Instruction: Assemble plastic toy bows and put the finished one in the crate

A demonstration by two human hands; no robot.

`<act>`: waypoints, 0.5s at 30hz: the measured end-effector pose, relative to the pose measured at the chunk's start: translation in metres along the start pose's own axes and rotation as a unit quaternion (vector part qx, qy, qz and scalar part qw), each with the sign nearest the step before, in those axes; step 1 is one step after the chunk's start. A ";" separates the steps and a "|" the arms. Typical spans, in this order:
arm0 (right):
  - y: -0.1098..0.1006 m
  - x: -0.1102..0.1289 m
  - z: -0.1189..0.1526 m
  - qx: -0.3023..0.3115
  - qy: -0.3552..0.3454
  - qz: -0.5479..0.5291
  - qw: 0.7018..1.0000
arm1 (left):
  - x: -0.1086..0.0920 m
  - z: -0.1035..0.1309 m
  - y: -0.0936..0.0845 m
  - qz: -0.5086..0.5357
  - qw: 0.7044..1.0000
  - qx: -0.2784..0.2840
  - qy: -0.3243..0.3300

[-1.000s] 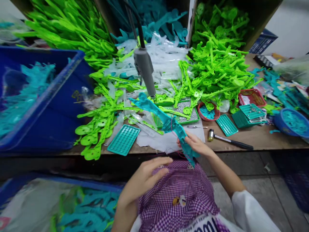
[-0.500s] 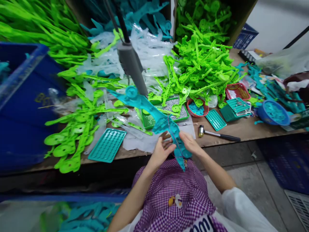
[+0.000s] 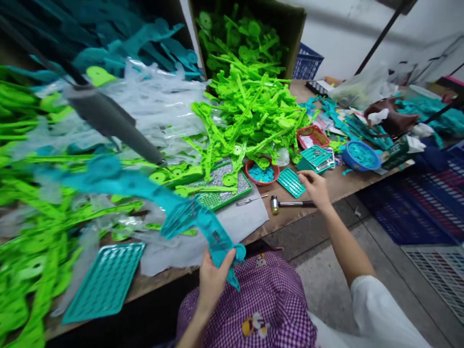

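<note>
L hand (image 3: pixel 213 278) grips teal part (image 3: pixel 203 227); R hand (image 3: pixel 316 187) prob. closing on hammer (image 3: pixel 290 204) handle

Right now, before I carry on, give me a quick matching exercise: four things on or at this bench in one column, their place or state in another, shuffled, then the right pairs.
Things:
1. long teal plastic part
2. small hammer
3. red round bowl
4. flat teal tray

Places or states:
A. holds small teal pieces
B. held in the left hand
C. lies at the bench's near edge, left of the held part
D. lies on the bench, its handle at the right hand

Pairs: 1-B, 2-D, 3-A, 4-C
</note>
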State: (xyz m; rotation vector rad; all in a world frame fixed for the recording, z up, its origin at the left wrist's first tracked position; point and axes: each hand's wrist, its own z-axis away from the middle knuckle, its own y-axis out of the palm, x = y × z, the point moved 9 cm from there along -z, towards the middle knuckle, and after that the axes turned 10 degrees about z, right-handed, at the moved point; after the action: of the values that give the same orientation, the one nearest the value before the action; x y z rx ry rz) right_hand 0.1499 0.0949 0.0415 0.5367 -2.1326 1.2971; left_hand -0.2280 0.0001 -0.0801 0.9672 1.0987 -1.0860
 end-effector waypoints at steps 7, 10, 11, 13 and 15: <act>-0.052 -0.064 -0.057 -0.140 -0.018 0.185 0.972 | 0.037 0.051 0.033 -0.014 0.997 0.072 0.021; -0.034 -0.067 -0.078 -0.074 -0.040 0.265 0.961 | 0.020 0.028 0.052 -0.044 0.988 0.141 0.033; -0.027 -0.069 -0.082 -0.048 -0.042 0.286 0.956 | 0.012 0.014 0.055 -0.050 0.987 0.149 0.035; -0.017 -0.073 -0.086 -0.003 -0.043 0.320 0.947 | -0.003 -0.015 0.062 -0.057 0.983 0.170 0.038; -0.011 -0.078 -0.087 0.024 -0.045 0.338 0.940 | -0.015 -0.042 0.070 -0.066 0.975 0.209 0.046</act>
State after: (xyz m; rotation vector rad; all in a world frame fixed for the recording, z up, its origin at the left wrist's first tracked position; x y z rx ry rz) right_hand 0.2382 0.1705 0.0288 -0.1563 -2.4731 1.7031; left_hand -0.1689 0.0578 -0.0694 1.2990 1.0405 -1.4285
